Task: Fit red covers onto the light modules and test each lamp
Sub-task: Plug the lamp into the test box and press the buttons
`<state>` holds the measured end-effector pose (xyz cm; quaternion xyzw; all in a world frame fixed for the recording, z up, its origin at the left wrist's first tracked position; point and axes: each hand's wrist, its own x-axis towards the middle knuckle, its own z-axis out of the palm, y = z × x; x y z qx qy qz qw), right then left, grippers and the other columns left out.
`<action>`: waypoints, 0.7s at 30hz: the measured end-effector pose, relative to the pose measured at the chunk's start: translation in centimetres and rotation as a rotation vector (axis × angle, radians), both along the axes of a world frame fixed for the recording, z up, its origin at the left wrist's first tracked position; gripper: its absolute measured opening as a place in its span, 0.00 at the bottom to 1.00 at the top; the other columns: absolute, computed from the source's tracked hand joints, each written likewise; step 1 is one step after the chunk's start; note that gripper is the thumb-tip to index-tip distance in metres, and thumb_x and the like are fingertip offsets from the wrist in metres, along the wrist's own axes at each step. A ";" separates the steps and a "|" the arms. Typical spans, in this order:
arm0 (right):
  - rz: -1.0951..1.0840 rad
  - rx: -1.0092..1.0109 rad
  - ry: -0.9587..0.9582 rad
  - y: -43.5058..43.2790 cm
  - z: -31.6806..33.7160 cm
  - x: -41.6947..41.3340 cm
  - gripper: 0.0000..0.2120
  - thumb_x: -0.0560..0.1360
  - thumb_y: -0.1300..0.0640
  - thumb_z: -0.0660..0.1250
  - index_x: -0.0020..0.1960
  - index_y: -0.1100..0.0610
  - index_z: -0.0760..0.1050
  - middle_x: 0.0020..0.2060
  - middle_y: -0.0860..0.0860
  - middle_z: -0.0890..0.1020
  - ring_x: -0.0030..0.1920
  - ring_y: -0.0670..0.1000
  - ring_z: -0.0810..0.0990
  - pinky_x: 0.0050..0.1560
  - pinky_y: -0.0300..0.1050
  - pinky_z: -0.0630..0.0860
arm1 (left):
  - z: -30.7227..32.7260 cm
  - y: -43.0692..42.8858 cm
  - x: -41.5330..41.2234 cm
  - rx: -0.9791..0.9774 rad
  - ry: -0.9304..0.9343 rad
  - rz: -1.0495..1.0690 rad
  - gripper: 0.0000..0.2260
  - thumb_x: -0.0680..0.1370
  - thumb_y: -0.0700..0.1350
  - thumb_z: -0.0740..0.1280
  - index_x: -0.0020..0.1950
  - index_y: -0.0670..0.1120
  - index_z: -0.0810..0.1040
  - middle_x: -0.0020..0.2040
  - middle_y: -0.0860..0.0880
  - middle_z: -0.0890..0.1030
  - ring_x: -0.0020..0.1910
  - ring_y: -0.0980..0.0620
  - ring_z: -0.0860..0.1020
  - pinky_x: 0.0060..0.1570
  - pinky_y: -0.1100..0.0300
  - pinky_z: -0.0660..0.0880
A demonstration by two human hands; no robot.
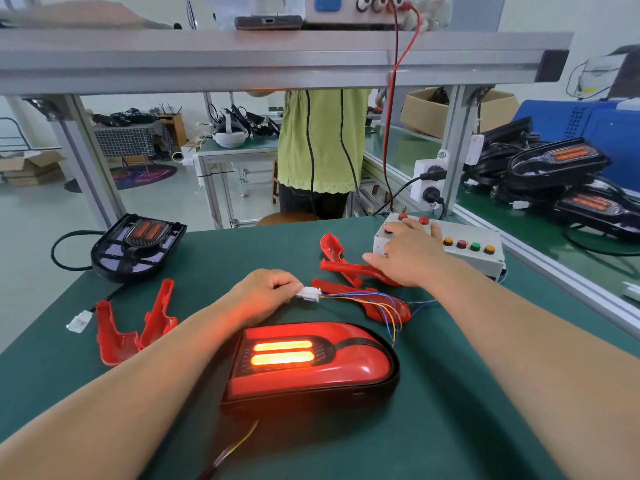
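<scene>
While left hand pinches white plastic connector, right hand, fingers spread, rests on grey button box beyond crosswise glowing red-covered lamp.

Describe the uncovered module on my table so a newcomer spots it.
Start at the green worktable. At its far left corner, beyond two loose red covers, sits the bare light module. Unlike the glowing lamp at the front, its black ribbed frame is exposed, with no red shell.
</scene>
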<state>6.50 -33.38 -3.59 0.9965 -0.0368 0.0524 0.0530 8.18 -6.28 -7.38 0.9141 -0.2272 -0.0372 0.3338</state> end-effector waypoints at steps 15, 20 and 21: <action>-0.299 0.216 -0.195 -2.7 -1.7 -2.5 0.32 0.81 0.34 0.49 0.80 0.46 0.53 0.81 0.53 0.46 0.80 0.58 0.42 0.75 0.68 0.44 | -0.2 0.1 0.0 -0.047 0.021 0.004 0.11 0.81 0.50 0.66 0.39 0.56 0.80 0.35 0.58 0.79 0.39 0.60 0.76 0.45 0.65 0.71; -0.298 0.171 -0.158 -3.1 -1.6 -2.3 0.33 0.80 0.32 0.49 0.80 0.46 0.54 0.81 0.52 0.47 0.80 0.58 0.42 0.74 0.71 0.45 | -0.3 0.0 0.0 -0.044 0.020 0.010 0.11 0.81 0.50 0.65 0.39 0.56 0.80 0.35 0.57 0.79 0.38 0.60 0.76 0.46 0.65 0.72; -0.288 0.167 -0.157 -3.0 -1.7 -2.3 0.33 0.79 0.32 0.50 0.80 0.45 0.54 0.81 0.52 0.47 0.80 0.58 0.42 0.74 0.72 0.45 | -0.3 0.0 0.1 -0.044 0.015 0.011 0.11 0.81 0.49 0.65 0.38 0.57 0.80 0.34 0.58 0.79 0.37 0.62 0.75 0.44 0.68 0.71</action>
